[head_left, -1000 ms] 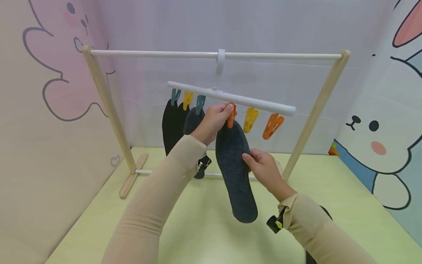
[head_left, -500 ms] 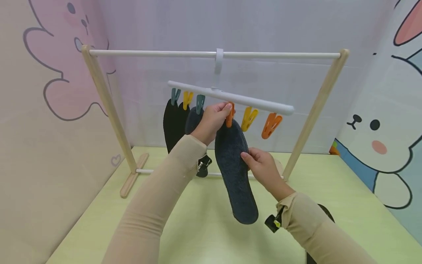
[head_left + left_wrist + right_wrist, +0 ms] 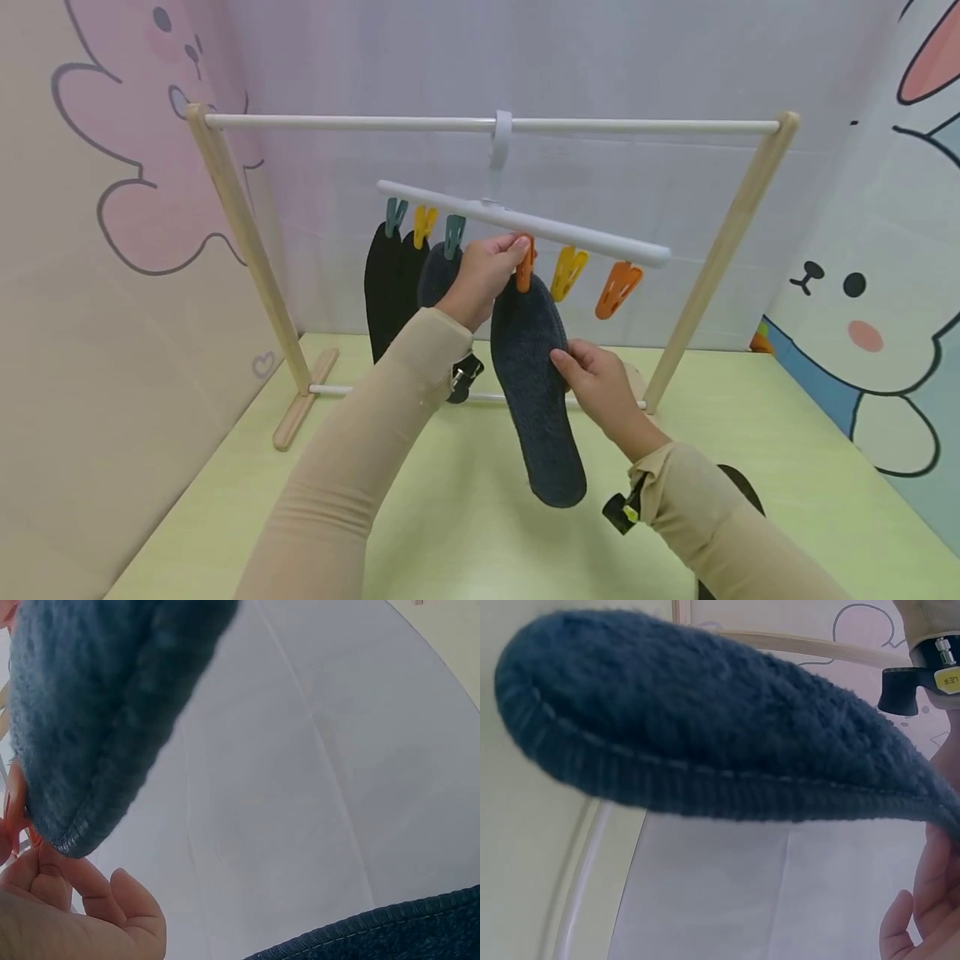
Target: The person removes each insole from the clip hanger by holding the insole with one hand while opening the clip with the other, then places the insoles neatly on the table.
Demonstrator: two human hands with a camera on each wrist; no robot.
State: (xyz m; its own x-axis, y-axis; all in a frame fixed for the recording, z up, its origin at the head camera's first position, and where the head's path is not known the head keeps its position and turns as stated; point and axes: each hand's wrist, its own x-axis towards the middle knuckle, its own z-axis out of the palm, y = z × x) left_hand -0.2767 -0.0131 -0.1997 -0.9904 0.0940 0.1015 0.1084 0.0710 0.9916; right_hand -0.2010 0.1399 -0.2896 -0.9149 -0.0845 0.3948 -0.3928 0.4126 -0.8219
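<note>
In the head view my left hand [image 3: 483, 275] pinches an orange clothespin [image 3: 526, 265] under the white clip hanger [image 3: 570, 236]. The top end of a dark blue fuzzy insole [image 3: 536, 400] is at that clothespin; whether it is clamped I cannot tell. My right hand [image 3: 603, 387] pinches the insole's right edge between thumb and fingers. Its stitched rim and fuzzy face fill much of the right wrist view. To the left, black insoles [image 3: 386, 292] and another blue insole [image 3: 440, 275] hang from green and yellow clothespins, partly hidden by my left arm.
A yellow clothespin [image 3: 569, 273] and an orange one [image 3: 618, 290] hang at the hanger's right end. The hanger's hook [image 3: 501, 140] sits on the top rail [image 3: 645, 127] of a wooden-sided rack. A dark item [image 3: 738, 487] lies on the table [image 3: 465, 533] beneath my right arm.
The hanger and its hanging insoles have swung slightly, first right, then back left. Both hands keep their grips, with the held insole shifting very little.
</note>
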